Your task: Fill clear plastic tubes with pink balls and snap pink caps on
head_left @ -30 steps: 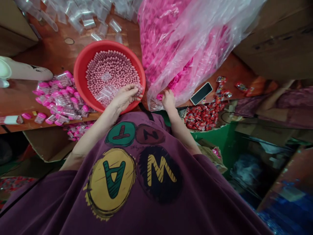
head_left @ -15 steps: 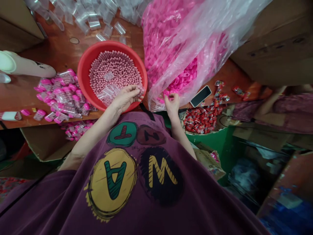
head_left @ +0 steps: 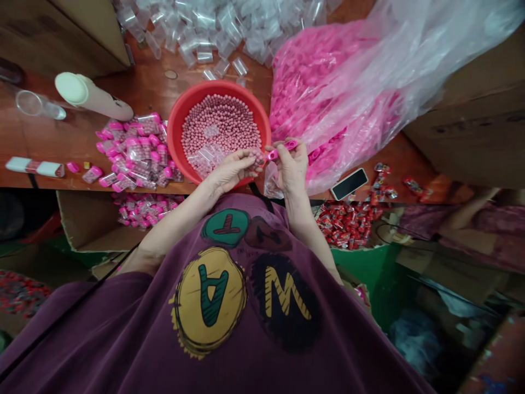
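Over the front right rim of a red basin, my left hand pinches a small clear tube filled with pink beads. My right hand is closed on bright pink plastic caps, one of which points at the tube's mouth. Whether cap and tube touch I cannot tell. Round pink beads fill the basin, with several clear empty tubes lying on them. Just right of the basin, a clear plastic bag holds a heap of pink caps.
Capped, filled tubes are piled left of the basin; more lie in a carton below. Empty clear tubes cover the back. A phone lies near the edge, above red wrapped pieces. Another person's arm shows at right.
My right hand has come up out of the bag's opening with pink caps and moved to the tube. The left hand still holds the tube over the basin rim. The view has shifted left.
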`<state>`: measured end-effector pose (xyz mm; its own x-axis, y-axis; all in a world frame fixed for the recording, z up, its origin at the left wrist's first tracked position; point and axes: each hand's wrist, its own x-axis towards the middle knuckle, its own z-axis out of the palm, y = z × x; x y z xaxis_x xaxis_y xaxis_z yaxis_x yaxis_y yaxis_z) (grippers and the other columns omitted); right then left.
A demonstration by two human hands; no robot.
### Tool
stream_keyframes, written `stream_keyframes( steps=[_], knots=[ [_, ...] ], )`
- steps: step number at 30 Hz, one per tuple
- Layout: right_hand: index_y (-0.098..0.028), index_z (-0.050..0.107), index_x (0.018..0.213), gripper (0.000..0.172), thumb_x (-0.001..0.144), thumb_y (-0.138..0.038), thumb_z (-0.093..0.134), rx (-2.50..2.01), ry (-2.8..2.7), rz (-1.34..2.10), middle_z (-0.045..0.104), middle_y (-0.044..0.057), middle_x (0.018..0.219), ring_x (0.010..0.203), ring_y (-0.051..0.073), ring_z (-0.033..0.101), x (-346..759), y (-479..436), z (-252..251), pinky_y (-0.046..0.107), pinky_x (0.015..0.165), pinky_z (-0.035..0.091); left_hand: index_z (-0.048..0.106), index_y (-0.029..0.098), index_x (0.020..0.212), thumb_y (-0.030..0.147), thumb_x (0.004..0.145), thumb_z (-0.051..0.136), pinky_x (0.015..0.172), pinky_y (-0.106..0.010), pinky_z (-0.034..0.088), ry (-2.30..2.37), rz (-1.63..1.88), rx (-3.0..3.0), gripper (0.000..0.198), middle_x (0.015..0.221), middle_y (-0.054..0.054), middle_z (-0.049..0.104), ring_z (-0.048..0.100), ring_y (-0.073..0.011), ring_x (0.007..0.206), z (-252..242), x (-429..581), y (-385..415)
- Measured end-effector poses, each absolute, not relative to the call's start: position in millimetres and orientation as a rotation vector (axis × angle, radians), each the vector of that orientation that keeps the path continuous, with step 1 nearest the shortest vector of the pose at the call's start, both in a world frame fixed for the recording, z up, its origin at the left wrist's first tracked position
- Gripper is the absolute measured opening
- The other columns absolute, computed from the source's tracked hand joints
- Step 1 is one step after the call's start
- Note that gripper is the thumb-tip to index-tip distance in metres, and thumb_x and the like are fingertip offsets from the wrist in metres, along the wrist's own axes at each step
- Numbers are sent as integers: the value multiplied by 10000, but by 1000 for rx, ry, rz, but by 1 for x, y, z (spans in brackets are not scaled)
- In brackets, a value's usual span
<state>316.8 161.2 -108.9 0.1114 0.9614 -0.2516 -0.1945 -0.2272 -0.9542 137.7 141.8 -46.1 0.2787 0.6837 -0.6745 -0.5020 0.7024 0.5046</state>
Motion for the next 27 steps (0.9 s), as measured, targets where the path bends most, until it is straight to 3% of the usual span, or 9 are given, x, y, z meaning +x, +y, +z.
stream_keyframes(
  steps=[6,14,16,19,22,27],
  knots=[
    [-286,583,1086,515,942,-742,773,-1426,-1044,1230,721,22,1076,976,208,752,301,148,-113,442,965,676,628,186,987,131,965,803,833,-256,659,1028,870,144,185,854,20,769,771,-104,756,-41,124,139],
    [-267,738,1104,357,1066,-616,675,-1298,-1827,1006,754,96,1185,1135,267,710,305,144,-86,489,1089,604,625,194,944,148,918,882,898,-257,666,1066,919,168,262,842,51,741,744,-80,768,-47,111,140],
    [-260,757,1126,375,1066,-623,681,-1287,-1853,986,759,102,1186,1115,268,715,307,145,-84,482,1066,611,652,190,951,143,928,866,926,-271,669,1038,917,178,220,867,35,764,755,-88,793,-47,111,139],
    [-261,781,1152,428,1042,-668,711,-1381,-1690,980,778,67,1090,933,230,709,311,148,-83,440,946,634,712,176,1009,132,963,806,983,-306,665,996,906,193,114,938,-12,814,801,-123,864,-47,112,138],
    [-277,795,1179,504,983,-741,756,-1465,-1433,1064,779,14,985,775,183,663,313,152,-79,384,806,630,735,160,1086,128,977,777,887,-282,659,1023,893,219,122,980,-33,837,810,-131,825,-48,117,137],
    [-256,822,1056,510,889,-737,852,-1476,-1432,1175,744,-20,844,716,153,620,310,158,-72,352,756,620,729,157,1071,209,903,927,664,-196,568,1059,928,275,264,939,-13,810,778,-102,739,-49,124,135]
  ],
)
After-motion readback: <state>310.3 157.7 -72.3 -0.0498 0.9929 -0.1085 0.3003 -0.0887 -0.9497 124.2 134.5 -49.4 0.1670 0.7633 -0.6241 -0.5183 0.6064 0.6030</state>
